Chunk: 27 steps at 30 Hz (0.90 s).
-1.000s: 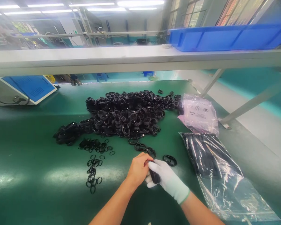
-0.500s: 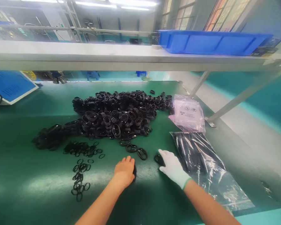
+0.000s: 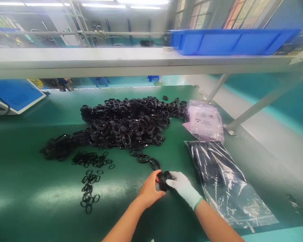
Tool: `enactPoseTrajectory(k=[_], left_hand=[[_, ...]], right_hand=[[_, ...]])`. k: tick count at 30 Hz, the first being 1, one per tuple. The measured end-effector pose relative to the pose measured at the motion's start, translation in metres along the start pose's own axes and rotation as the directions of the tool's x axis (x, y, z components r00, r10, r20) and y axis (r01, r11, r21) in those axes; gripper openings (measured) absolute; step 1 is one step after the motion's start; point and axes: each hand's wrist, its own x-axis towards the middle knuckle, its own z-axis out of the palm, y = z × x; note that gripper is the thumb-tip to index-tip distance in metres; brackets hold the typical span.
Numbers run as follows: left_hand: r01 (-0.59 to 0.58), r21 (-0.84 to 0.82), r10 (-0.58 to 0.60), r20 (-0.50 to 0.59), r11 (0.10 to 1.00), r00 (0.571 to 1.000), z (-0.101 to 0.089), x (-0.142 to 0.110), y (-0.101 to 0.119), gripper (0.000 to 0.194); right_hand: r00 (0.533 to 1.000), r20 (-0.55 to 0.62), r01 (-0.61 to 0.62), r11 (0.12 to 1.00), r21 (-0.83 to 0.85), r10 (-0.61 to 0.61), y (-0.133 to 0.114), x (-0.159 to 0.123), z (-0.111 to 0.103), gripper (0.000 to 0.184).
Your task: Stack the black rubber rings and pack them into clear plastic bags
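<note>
Between my hands is a stack of black oval rings (image 3: pixel 163 181), held on its side just above or on the green table. My bare left hand (image 3: pixel 150 189) is closed around its left end, thumb below and fingers above. In a white glove, my right hand (image 3: pixel 183 186) pinches the right end. Just beyond lie three loose oval rings with crossbars, the nearest ring (image 3: pixel 155 164) close to my left fingertips. Behind them rises a big pile of the same black rings (image 3: pixel 126 122). Whether the stack touches the table is unclear.
Small thin black rings (image 3: pixel 88 188) lie scattered at left, near a darker heap (image 3: pixel 57 147). At right are a clear bag of black pieces (image 3: pixel 212 164) and a pinkish printed bag (image 3: pixel 205 119). A white shelf (image 3: pixel 91 64) spans above, carrying a blue bin (image 3: pixel 232 42).
My hands parted, the right reaching to a loose oval ring at right, then came together again on the stack. That loose ring is gone from its spot. The view has turned slightly right.
</note>
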Motion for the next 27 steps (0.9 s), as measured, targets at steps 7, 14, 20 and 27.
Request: enactPoseTrajectory(k=[7, 14, 20, 27], left_hand=[[-0.023, -0.024, 0.022, -0.022, 0.999, 1.0, 0.014, 0.008, -0.001, 0.073], [0.015, -0.036, -0.016, -0.025, 0.999, 1.0, 0.014, 0.009, -0.001, 0.074], [-0.05, 0.051, 0.05, -0.004, 0.997, 0.999, 0.009, 0.01, -0.002, 0.073], [0.1, 0.446, 0.035, -0.285, 0.889, 0.958, -0.015, 0.047, 0.028, 0.055]], right_hand=[[0.998, 0.001, -0.064, 0.997, -0.032, 0.064, -0.003, 0.001, -0.001, 0.04], [0.998, 0.049, -0.04, 0.997, -0.062, 0.043, -0.012, -0.006, -0.001, 0.04], [0.992, -0.089, 0.047, 0.932, -0.359, -0.084, -0.002, -0.001, 0.009, 0.023], [0.991, -0.132, -0.041, 0.922, -0.384, -0.011, 0.005, 0.004, 0.013, 0.025]])
